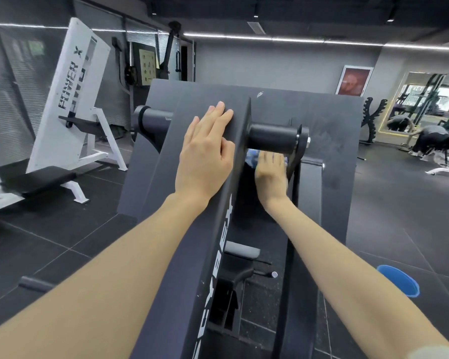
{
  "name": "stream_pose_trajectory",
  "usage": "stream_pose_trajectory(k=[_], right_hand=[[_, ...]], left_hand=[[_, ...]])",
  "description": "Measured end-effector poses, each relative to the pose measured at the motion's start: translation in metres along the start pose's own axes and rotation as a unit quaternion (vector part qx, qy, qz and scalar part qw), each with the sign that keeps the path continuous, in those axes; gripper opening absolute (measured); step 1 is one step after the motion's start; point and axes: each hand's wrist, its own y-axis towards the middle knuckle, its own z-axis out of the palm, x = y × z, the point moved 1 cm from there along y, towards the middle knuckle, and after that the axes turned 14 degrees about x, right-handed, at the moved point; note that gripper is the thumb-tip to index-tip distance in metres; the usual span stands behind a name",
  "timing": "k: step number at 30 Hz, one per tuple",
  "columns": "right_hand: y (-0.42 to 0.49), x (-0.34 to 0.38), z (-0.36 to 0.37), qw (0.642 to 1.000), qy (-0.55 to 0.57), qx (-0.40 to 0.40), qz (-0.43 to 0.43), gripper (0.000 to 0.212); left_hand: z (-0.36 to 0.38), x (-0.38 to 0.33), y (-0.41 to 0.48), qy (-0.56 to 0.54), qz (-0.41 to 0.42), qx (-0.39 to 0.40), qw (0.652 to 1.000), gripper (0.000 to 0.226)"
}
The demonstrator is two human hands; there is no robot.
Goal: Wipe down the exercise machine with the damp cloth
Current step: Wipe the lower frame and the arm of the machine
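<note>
A black exercise machine (166, 156) with a slanted frame and white lettering fills the middle of the head view. My left hand (205, 154) lies flat on the upper face of its sloping beam, fingers straight. A black roller bar (272, 137) sticks out to the right of the beam. Just under it my right hand (271, 173) presses a blue cloth (252, 159) against the machine; only a small part of the cloth shows past the fingers.
A blue bucket (399, 281) stands on the dark tiled floor at the lower right. A white bench machine (65, 104) stands at the left. People exercise at the far right by a mirror (425, 99).
</note>
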Motion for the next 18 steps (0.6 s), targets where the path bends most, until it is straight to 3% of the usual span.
stream_pose_trajectory(k=[1,5,10,13,16,18], right_hand=[[0.006,0.003,0.010,0.999,-0.015,-0.040,0.003,0.026],[0.002,0.012,0.036,0.999,-0.019,-0.042,-0.020,0.050],[-0.011,0.018,0.052,0.994,0.005,-0.110,0.012,0.060],[-0.033,0.023,0.080,0.993,0.107,-0.029,0.049,0.068],[-0.050,0.021,0.114,0.986,0.119,0.103,0.054,0.071],[-0.048,0.030,0.103,0.980,0.160,0.104,0.062,0.067]], left_hand=[[0.000,0.000,0.000,0.000,0.000,-0.001,1.000,0.054],[0.000,-0.001,-0.001,0.001,-0.001,-0.001,1.000,0.054],[-0.001,0.000,0.000,0.001,0.001,0.003,1.000,0.054],[-0.001,-0.001,0.000,-0.004,0.000,0.004,1.000,0.054],[-0.001,0.001,0.000,-0.005,0.003,0.007,1.000,0.054],[0.000,0.001,0.001,-0.008,0.002,0.008,1.000,0.054]])
